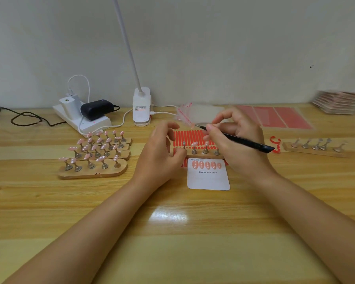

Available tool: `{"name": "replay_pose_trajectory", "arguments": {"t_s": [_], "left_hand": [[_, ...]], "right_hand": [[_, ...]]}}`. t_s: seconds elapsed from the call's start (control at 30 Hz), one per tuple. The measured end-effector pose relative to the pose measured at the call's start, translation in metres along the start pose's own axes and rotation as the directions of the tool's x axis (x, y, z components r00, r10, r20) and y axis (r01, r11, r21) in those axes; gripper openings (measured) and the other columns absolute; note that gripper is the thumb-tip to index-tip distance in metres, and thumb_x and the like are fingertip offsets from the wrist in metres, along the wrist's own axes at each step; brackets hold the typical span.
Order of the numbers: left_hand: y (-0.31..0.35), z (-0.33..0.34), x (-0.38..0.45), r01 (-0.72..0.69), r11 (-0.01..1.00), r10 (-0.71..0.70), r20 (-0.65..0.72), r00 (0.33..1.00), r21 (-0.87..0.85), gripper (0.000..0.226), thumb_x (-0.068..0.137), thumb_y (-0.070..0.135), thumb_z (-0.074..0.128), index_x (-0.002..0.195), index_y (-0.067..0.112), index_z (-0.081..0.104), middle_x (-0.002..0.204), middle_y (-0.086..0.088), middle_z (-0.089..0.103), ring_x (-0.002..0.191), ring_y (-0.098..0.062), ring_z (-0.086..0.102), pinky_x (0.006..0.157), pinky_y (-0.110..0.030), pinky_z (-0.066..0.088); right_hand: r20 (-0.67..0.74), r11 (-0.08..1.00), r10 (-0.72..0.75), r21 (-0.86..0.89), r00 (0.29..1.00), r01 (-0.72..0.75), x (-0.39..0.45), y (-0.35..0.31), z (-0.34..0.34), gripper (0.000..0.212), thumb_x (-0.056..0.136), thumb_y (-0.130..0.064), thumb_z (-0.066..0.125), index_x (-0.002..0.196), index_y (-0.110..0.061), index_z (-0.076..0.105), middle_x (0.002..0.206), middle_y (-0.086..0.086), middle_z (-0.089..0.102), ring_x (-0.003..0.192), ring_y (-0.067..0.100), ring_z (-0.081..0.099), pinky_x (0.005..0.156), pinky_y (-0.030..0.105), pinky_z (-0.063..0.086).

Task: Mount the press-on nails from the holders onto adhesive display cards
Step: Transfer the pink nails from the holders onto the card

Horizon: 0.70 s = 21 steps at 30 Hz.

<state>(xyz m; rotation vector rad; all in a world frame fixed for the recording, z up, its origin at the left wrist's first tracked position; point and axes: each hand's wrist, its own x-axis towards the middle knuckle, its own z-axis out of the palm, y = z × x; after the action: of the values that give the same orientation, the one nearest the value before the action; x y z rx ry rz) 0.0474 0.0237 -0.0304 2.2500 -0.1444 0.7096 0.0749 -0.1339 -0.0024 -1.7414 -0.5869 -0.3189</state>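
Left of both hands, wooden holders [92,171] carry pink press-on nails [100,158]. The left hand [160,154], fingers curled, touches the middle holder [199,154]. Just below lies the display card [208,175] bearing five nails. The right hand [236,144] grips black tweezers [240,140].

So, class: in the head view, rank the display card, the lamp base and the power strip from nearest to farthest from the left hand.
From the left hand:
1. Display card, just right of it.
2. Lamp base, behind it.
3. Power strip, far back left.
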Motion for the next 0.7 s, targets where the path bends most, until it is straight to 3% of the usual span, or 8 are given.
{"name": "replay_pose_trajectory", "arguments": {"t_s": [0.07, 0.13, 0.3, 0.4, 0.53, 0.7], "left_hand": [[0.009, -0.006, -0.004, -0.115, 0.993, 0.115, 0.025, 0.993, -0.008, 0.024, 0.076, 0.007, 0.056, 0.095, 0.018, 0.046, 0.081, 0.012, 0.046, 0.066, -0.009, 0.041, 0.059, -0.022, 0.039], [0.015, -0.012, -0.01, -0.21, 0.978, 0.207, 0.157, 0.966, 0.003, 0.016, 0.074, 0.011, 0.051, 0.09, 0.013, 0.054, 0.079, 0.007, 0.05, 0.069, -0.01, 0.044, 0.063, -0.029, 0.042], [0.023, -0.021, -0.03, -0.36, 0.93, 0.304, 0.41, 0.86, 0.067, 0.036, 0.076, 0.027, 0.042, 0.092, 0.011, 0.07, 0.093, -0.001, 0.064, 0.087, -0.016, 0.059, 0.068, -0.036, 0.051], [0.022, -0.021, -0.038, -0.38, 0.916, 0.29, 0.442, 0.849, 0.131, 0.036, 0.079, 0.029, 0.046, 0.101, 0.014, 0.071, 0.102, 0.001, 0.065, 0.094, -0.016, 0.061, 0.07, -0.034, 0.052], [0.019, -0.021, -0.042, -0.359, 0.917, 0.252, 0.446, 0.859, 0.174, 0.035, 0.081, 0.027, 0.055, 0.112, 0.017, 0.068, 0.11, 0.003, 0.063, 0.101, -0.016, 0.059, 0.075, -0.035, 0.051], [0.018, -0.02, -0.042, -0.367, 0.91, 0.251, 0.447, 0.859, 0.193, 0.033, 0.081, 0.028, 0.056, 0.109, 0.016, 0.069, 0.107, 0.004, 0.066, 0.097, -0.015, 0.061, 0.072, -0.031, 0.052]], "right_hand": [[-0.017, 1.0, 0.003, 0.023, 1.0, -0.002, -0.001, 0.0, -0.002, 0.017, 0.088, -0.014, 0.062, 0.081, -0.025, 0.052, 0.074, -0.012, 0.071, 0.065, 0.003, 0.067, 0.048, 0.014, 0.047], [-0.04, 1.0, -0.011, 0.027, 0.999, 0.012, -0.001, -0.002, -0.006, 0.017, 0.088, -0.013, 0.062, 0.081, -0.025, 0.052, 0.074, -0.013, 0.071, 0.063, 0.003, 0.066, 0.047, 0.013, 0.045], [-0.077, 0.999, -0.046, 0.011, 0.996, 0.047, -0.002, -0.006, -0.02, 0.017, 0.087, -0.015, 0.063, 0.082, -0.027, 0.052, 0.073, -0.013, 0.071, 0.07, 0.005, 0.069, 0.062, 0.021, 0.055], [-0.033, 0.998, -0.032, -0.048, 0.999, 0.03, -0.012, -0.003, -0.031, 0.015, 0.086, -0.016, 0.064, 0.082, -0.026, 0.053, 0.075, -0.014, 0.071, 0.071, 0.002, 0.068, 0.065, 0.02, 0.055], [0.038, 0.992, -0.007, -0.125, 0.999, 0.011, -0.034, -0.001, -0.046, 0.011, 0.083, -0.018, 0.065, 0.082, -0.024, 0.056, 0.073, -0.017, 0.071, 0.068, -0.005, 0.065, 0.054, 0.005, 0.042], [0.05, 0.982, -0.01, -0.187, 0.999, 0.019, -0.057, 0.001, -0.054, 0.016, 0.08, -0.013, 0.068, 0.077, -0.024, 0.058, 0.071, -0.016, 0.07, 0.062, -0.007, 0.062, 0.05, 0.002, 0.038]]}}
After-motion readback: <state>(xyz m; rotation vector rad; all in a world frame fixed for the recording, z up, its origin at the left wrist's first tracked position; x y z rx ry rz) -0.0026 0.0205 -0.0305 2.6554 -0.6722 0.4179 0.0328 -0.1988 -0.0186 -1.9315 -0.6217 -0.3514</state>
